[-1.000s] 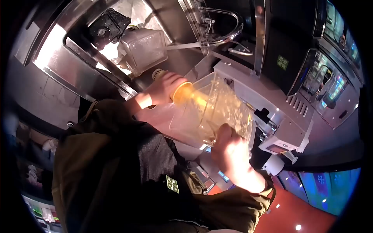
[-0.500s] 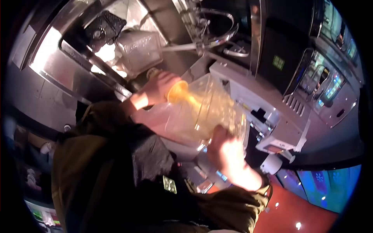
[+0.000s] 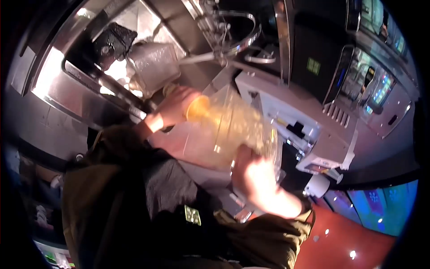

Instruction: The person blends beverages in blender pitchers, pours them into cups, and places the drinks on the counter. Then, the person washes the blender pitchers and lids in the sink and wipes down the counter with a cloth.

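My left hand point(image 3: 177, 106) is closed round a small cylindrical vessel, tipped on its side, most of it hidden by my fingers. Its round mouth point(image 3: 197, 108) is yellow-orange and faces a large clear plastic container point(image 3: 224, 130). Yellow liquid point(image 3: 212, 119) shows at the mouth and inside the clear walls. On the near side, my right hand point(image 3: 251, 170) grips the edge of that container, which looks tilted. Whether it grips a handle or the rim, I cannot make out.
A metal sink point(image 3: 85, 87) at upper left holds a clear wet tub point(image 3: 154, 65) and a black part point(image 3: 114, 42). A curved faucet point(image 3: 255, 38) stands behind. Right of the container is a grey machine point(image 3: 291, 98). A red surface point(image 3: 349, 237) shows lower right.
The view has shifted slightly, moving the scene a little left. Both hands keep their holds, and the vessel's mouth still faces into the clear container.
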Tool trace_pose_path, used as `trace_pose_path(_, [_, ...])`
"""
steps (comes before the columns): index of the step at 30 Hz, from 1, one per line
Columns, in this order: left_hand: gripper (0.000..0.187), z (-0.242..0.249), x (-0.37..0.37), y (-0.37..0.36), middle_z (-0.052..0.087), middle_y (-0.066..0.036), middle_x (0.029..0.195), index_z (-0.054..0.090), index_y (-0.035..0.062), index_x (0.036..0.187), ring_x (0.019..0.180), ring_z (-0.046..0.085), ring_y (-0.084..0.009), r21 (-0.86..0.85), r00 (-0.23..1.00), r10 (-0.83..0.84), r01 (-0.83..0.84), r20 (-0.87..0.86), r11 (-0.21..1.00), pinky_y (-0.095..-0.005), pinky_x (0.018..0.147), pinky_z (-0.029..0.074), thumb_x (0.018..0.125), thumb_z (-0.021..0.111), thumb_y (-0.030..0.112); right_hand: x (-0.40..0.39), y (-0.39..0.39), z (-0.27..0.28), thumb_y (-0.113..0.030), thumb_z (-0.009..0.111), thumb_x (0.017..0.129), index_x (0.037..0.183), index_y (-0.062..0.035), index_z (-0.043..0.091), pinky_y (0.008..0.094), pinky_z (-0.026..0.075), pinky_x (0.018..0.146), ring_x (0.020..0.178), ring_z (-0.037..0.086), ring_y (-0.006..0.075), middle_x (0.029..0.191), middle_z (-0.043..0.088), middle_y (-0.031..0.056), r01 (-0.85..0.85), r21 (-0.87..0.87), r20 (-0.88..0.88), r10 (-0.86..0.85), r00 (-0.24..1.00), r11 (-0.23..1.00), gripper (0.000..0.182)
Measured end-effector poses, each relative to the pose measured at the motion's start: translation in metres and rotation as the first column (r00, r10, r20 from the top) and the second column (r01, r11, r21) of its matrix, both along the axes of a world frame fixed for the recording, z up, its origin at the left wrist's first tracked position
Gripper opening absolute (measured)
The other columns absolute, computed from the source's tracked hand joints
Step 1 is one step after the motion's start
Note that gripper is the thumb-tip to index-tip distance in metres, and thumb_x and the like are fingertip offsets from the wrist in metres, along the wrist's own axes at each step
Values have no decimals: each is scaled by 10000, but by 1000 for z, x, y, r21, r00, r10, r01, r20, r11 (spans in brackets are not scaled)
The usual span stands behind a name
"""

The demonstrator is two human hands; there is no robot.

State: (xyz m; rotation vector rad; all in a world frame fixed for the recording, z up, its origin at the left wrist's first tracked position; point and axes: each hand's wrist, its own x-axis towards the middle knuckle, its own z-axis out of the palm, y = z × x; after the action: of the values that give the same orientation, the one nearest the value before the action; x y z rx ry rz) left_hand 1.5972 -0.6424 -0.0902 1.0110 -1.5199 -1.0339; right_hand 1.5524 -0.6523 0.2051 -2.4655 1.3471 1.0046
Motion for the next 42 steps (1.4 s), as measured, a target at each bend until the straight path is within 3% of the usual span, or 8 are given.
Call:
trace_pose_path(8, [558,-13,0,-5,511,-94,1042,490,105,1084,989,470,-293,-26,994,103,-102,39,994,-393,869,353,590,728,207,-13,-7,-2,53,487,603,692,-10,432,403,444,417,458,538,319,526,489,160,64,-9,-18,-64,998,998,123])
trace_pose_path(15, [762,5,17,-3,505,-117,1093,434,75,1162,1010,489,-320,84,981,11,5,-195,996,-387,837,427,494,796,136,-97,19,7,-44,665,651,744,-30,481,333,440,461,499,548,267,563,500,118,478,-10,313,-451,835,878,207])
trace_pose_path(20, [795,13,27,-1,499,-145,1119,400,77,1194,1017,505,-318,191,980,-17,55,-199,980,-381,851,437,507,799,106,-150,67,-22,-100,711,629,701,-70,557,307,435,511,567,524,223,644,528,51,450,-113,586,-307,750,886,172])
trace_pose_path(26, [766,44,50,-2,501,-138,1130,399,52,1194,1032,512,-292,183,996,36,-21,-81,983,-366,869,435,553,806,152,-207,126,-104,-45,641,664,735,-36,557,283,427,695,687,520,176,719,526,60,834,-48,870,-387,305,550,110])
trace_pose_path(28, [730,58,61,-1,507,-136,1128,418,28,1180,1034,516,-257,156,997,35,-25,-66,987,-346,869,433,574,803,162,-211,139,-136,-4,634,653,803,-37,548,275,418,749,748,517,165,801,534,50,908,340,897,-374,-236,244,176])
trace_pose_path(34, [698,129,85,1,514,-124,1107,440,25,1163,1033,506,-240,220,1000,-21,16,23,975,-312,885,403,575,792,155,-219,156,-189,43,641,678,962,-94,450,292,398,813,870,458,142,950,468,35,872,488,872,8,-489,38,369])
trace_pose_path(38, [794,134,86,24,477,-117,1157,409,40,1194,1091,464,-247,139,995,102,-103,16,985,-336,913,380,529,812,198,-238,172,-219,5,620,729,1035,-41,451,300,431,782,890,495,160,986,507,55,908,418,908,-12,-418,-20,353])
trace_pose_path(42, [736,173,76,62,483,-126,1135,444,38,1161,1063,475,-247,92,977,177,-189,120,978,-345,907,383,544,789,240,-326,170,-266,-45,600,769,963,35,541,316,468,724,792,549,224,887,569,130,981,-61,968,-228,102,183,218])
